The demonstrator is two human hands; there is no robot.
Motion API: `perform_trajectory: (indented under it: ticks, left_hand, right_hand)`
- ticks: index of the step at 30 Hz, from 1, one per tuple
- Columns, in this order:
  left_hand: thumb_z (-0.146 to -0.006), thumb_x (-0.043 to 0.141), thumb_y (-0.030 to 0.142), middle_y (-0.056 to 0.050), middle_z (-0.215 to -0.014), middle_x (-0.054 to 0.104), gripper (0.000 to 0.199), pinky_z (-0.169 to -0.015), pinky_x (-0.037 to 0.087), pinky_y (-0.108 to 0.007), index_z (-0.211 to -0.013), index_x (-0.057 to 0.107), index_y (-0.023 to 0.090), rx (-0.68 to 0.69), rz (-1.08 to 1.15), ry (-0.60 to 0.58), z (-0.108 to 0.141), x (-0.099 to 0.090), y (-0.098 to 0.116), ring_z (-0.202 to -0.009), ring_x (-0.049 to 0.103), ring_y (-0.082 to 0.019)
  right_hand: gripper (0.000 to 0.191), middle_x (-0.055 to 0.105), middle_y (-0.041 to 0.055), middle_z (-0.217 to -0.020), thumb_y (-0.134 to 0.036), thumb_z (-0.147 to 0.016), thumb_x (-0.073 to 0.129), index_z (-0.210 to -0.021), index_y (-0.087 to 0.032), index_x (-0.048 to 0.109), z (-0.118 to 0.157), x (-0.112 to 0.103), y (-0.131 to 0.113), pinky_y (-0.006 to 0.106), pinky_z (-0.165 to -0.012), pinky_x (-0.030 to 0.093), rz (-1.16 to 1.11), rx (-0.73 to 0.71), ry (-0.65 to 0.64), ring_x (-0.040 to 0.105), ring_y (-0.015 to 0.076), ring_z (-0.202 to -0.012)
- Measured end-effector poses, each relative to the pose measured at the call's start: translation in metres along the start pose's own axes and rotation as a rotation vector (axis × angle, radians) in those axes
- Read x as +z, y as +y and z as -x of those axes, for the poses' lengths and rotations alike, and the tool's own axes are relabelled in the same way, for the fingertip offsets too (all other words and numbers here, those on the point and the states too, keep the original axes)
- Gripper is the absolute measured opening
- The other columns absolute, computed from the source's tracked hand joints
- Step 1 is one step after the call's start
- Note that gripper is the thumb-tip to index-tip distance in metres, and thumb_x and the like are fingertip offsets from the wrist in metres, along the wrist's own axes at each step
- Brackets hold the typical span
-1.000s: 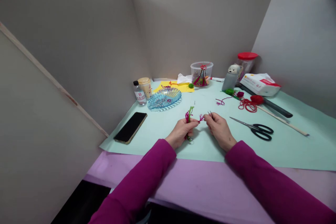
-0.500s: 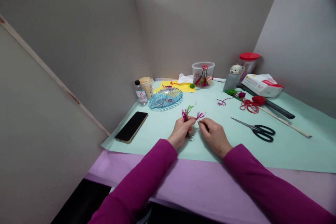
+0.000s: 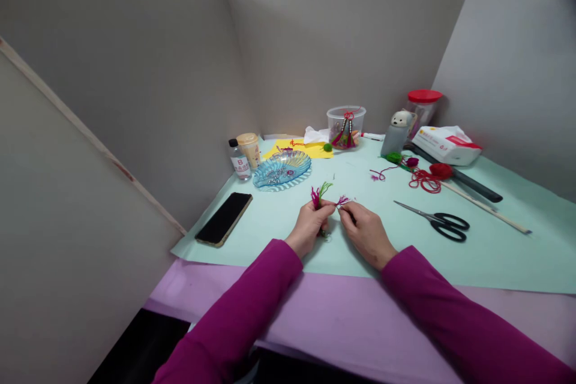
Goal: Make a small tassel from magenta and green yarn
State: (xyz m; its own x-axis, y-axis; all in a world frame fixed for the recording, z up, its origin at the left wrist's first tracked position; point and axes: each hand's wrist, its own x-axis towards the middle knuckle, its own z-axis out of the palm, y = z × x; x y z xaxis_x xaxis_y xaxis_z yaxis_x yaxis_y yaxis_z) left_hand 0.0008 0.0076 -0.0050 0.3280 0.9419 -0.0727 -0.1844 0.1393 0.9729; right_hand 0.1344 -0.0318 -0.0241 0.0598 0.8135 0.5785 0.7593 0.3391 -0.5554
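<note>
My left hand (image 3: 307,225) is closed around a bundle of magenta and green yarn (image 3: 320,195), whose frayed ends stick up above the thumb. A second tuft of magenta yarn (image 3: 342,200) fans out between the two hands, near my left thumb tip. My right hand (image 3: 365,231) is closed in a pinch just beside that tuft. Something dark shows between its fingers, too small and hidden to name. A small loop hangs below my left hand.
Black-handled scissors (image 3: 443,223) lie to the right, beyond them a stick (image 3: 488,209) and red yarn (image 3: 427,180). A phone (image 3: 225,219) lies at left, near a blue shell-shaped dish (image 3: 282,171) and a bottle (image 3: 240,161). A clear tub (image 3: 345,127) stands behind.
The view has shifted slightly, so everything sits a little further left. Both hands keep almost the same pose, and the magenta tuft between them has moved only slightly.
</note>
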Motion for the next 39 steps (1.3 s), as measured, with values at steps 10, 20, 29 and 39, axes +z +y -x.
perform_trajectory:
  ticks: [10,20,29,39]
  left_hand:
    - [-0.067,0.067,0.029,0.006,-0.052,0.04,0.021,-0.043,0.024,-0.022,-0.074,0.052,0.016,0.0,-0.086,-0.002,0.001,0.002,0.002,-0.042,0.035,-0.006]
    - [-0.065,0.069,0.029,0.005,-0.056,0.041,0.024,-0.042,0.021,-0.021,-0.07,0.05,0.016,-0.015,-0.086,-0.03,0.003,0.004,0.003,-0.042,0.032,-0.004]
    - [-0.067,0.067,0.027,0.007,-0.052,0.034,0.021,-0.041,0.018,-0.021,-0.071,0.048,0.016,-0.024,-0.062,-0.02,0.008,-0.002,0.003,-0.041,0.026,-0.004]
    - [-0.069,0.066,0.026,0.008,-0.052,0.033,0.019,-0.041,0.02,-0.021,-0.074,0.051,0.016,-0.013,-0.004,-0.031,0.001,0.0,-0.001,-0.041,0.027,-0.004]
  right_hand:
    - [0.02,0.064,0.0046,-0.081,-0.026,-0.089,0.04,-0.083,-0.019,0.058,0.0,0.0,0.0,0.027,-0.069,0.04,0.086,-0.032,0.033,0.058,0.0171,-0.076]
    - [0.024,0.063,0.0046,-0.08,-0.03,-0.091,0.037,-0.081,-0.02,0.057,-0.001,0.0,0.001,0.027,-0.064,0.038,0.15,-0.016,0.039,0.056,0.0165,-0.072]
    - [0.025,0.059,0.0038,-0.066,-0.033,-0.086,0.041,-0.077,-0.019,0.058,-0.017,-0.023,0.033,0.028,-0.06,0.034,0.134,0.271,0.292,0.049,0.0167,-0.06]
    - [0.02,0.061,0.0021,-0.073,-0.026,-0.086,0.041,-0.076,-0.02,0.057,-0.005,-0.01,-0.004,0.025,-0.066,0.039,-0.043,-0.062,-0.012,0.054,0.0142,-0.068]
